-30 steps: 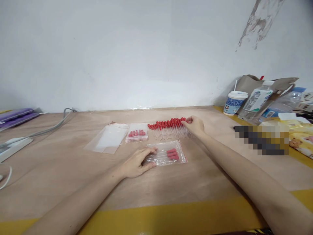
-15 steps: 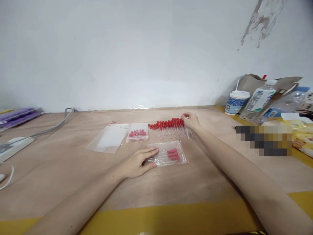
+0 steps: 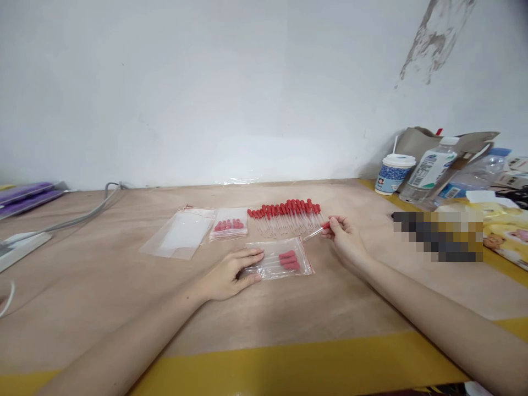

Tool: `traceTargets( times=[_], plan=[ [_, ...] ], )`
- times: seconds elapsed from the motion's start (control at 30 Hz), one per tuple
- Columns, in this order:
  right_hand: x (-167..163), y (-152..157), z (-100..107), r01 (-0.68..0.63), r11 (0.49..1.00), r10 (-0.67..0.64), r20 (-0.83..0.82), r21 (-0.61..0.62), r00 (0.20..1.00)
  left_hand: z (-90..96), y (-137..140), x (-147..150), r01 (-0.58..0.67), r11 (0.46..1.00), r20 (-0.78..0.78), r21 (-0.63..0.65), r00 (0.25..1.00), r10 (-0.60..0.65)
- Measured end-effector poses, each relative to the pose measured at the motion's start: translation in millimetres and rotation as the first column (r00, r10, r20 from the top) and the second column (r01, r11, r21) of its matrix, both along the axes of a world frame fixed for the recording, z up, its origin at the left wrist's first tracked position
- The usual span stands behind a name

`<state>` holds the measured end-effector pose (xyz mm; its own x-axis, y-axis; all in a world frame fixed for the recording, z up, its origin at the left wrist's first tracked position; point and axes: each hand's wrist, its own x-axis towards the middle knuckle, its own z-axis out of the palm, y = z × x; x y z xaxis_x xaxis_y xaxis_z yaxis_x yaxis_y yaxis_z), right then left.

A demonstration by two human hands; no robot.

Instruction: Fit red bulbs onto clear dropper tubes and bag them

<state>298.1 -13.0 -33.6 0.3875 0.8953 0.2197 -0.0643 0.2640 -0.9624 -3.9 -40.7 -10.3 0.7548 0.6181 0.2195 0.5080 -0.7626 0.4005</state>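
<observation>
My right hand point(image 3: 343, 237) pinches a glass dropper point(image 3: 315, 233) by its red rubber bulb, its clear tip pointing left toward a zip bag. That clear zip bag point(image 3: 268, 269) lies flat with several red-bulbed droppers point(image 3: 289, 260) inside, its red-lined mouth facing right. Fingers spread, my left hand point(image 3: 231, 273) rests on the bag's left end. Behind the bag a row of loose droppers point(image 3: 284, 210) lies side by side, bulbs toward the wall. Left of the row is a stack of filled zip bags point(image 3: 229, 224), and beside it flat zip bags point(image 3: 181, 232) with nothing visible inside.
At the right stand a paper cup point(image 3: 394, 173) with a straw, a plastic bottle point(image 3: 429, 170) and a yellow printed package point(image 3: 505, 236). A grey cable point(image 3: 82, 221), a white power strip point(image 3: 25, 250) and purple packets point(image 3: 31, 199) lie at the left. Yellow tape point(image 3: 231, 371) edges the table.
My right hand has drawn one dropper from the right end of the row and moved it nearer, beside the bag's mouth. My left hand stays on the bag.
</observation>
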Motion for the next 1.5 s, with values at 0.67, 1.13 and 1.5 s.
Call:
traceTargets(
  times=[0.67,1.13,1.5],
  plan=[
    [3,-20,9,-0.424,0.885,0.452,0.570,-0.193,0.686,-0.2,-1,-1,-0.026,0.998,-0.051,0.055,0.998,0.029],
    [-29,-19,-4,-0.405,0.914,0.290,0.741,-0.026,0.606,2.0,-1,1,-0.006,0.998,-0.030,0.057,1.000,0.008],
    [0,34,12,0.176,0.984,-0.102,0.737,-0.022,0.668,2.8,-4,1,-0.059,0.998,0.058,0.019,0.997,0.057]
  ],
)
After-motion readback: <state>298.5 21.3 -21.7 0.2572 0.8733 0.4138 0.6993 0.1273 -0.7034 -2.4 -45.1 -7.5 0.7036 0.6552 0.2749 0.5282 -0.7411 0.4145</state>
